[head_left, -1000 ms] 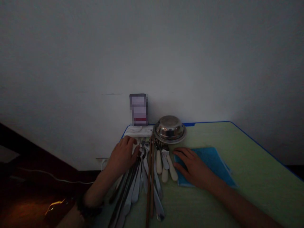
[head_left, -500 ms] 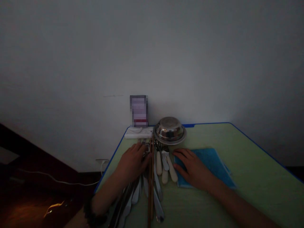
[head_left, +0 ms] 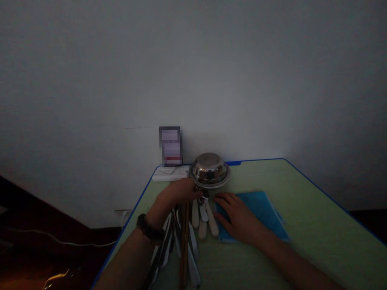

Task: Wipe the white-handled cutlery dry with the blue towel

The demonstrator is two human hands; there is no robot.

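Observation:
My left hand (head_left: 178,192) reaches over the upper end of the brown chopsticks (head_left: 184,249), its fingertips at the heads of the cutlery just below the upturned metal bowl (head_left: 209,169). Its fingers are bent, partly hidden and slightly blurred, so whether they grip anything is unclear. Close by lie several utensils with cream handles (head_left: 212,221) and a small metal spoon (head_left: 203,213). My right hand (head_left: 236,213) rests on the blue cloth (head_left: 256,205), fingers spread and holding nothing, fingertips beside the cream handles. Several metal utensils (head_left: 192,268) lie around the chopsticks.
A white power strip (head_left: 169,174) sits at the table's back left, with a blurred-out upright device (head_left: 171,146) behind it. The green table (head_left: 302,209) has a blue edge and stands against a grey wall (head_left: 242,80). A white cable (head_left: 60,241) runs at the left.
My left hand has moved right, from the metal utensils across the chopsticks to the heads by the bowl. My right hand stays on the cloth. The view has shifted slightly.

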